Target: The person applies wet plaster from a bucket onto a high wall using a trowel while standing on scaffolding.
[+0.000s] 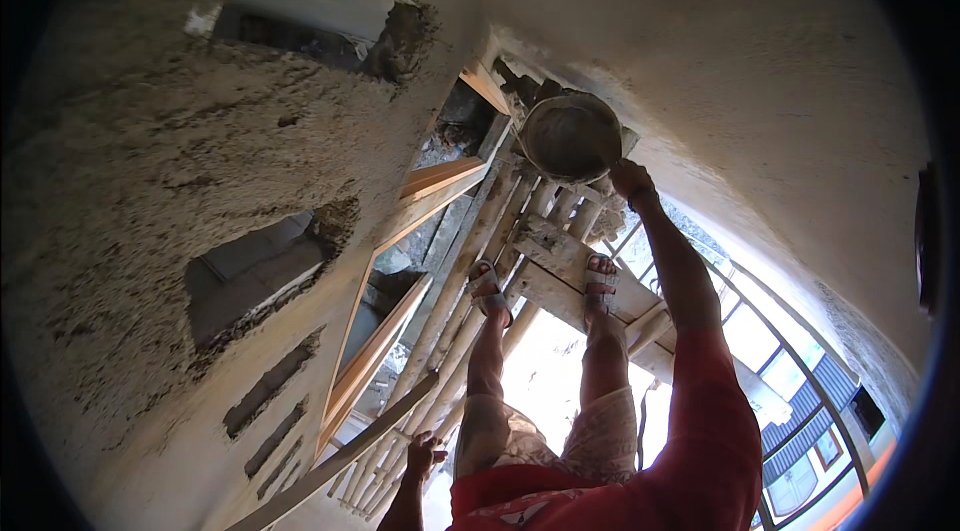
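A round, shallow basin (565, 136) with greyish mortar-like stuff in it sits at the far end of the scaffold. My right arm reaches out to it, and my right hand (630, 179) is closed at its near right rim. Whether the fingers grip the rim or a tool's handle is hidden. Low and left of my legs, my left hand (425, 453) hangs with its fingers loosely bent and apart, nothing visible in them. Beside that hand a long wooden board (345, 456) slants up from the lower edge.
I stand in sandals on scaffold planks (560, 256) laid over round poles (480, 241), with bright gaps between. On the left rises a rough wall (250, 121) with broken openings and a wooden window frame (400, 231). A smooth plastered surface (780, 81) curves overhead right, above metal railings (800, 351).
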`<state>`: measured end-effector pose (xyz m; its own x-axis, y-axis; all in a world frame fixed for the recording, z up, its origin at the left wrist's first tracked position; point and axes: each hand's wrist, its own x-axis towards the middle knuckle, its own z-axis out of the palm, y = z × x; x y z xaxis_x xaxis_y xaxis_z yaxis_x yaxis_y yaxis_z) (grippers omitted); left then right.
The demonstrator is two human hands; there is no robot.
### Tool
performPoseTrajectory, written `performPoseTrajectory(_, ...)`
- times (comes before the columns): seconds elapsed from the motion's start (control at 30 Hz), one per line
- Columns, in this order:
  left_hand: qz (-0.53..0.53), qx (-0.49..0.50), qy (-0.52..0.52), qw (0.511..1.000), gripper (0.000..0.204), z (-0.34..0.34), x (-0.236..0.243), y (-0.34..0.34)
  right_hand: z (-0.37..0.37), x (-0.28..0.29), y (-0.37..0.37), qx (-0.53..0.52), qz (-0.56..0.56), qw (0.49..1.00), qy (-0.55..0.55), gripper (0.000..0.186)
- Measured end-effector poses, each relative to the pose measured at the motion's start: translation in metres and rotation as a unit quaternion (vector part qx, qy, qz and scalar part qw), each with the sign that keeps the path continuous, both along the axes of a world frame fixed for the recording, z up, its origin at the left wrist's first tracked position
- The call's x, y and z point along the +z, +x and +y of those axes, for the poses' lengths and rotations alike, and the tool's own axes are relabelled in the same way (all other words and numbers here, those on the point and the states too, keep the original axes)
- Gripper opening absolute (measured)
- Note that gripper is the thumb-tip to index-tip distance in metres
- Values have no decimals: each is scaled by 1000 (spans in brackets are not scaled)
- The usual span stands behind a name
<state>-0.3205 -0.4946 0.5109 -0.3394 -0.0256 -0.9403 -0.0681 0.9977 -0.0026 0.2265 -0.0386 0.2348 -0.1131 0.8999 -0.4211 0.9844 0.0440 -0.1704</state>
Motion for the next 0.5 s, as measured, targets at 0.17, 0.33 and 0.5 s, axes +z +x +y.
performPoseTrajectory(0.17,63,33,-74,995,40,-49,-10,-19,58,-116,-21,6,-39,996,-82,24)
performPoseTrajectory(0.33,51,30,-96,994,43,-65,-32,-22,56,-193,-7,-40,59,996,-60,19)
performPoseTrajectory(0.5,70,47,-100,991,42,-62,-23,-6,49,-159,-63,-289,371,844,-257,21)
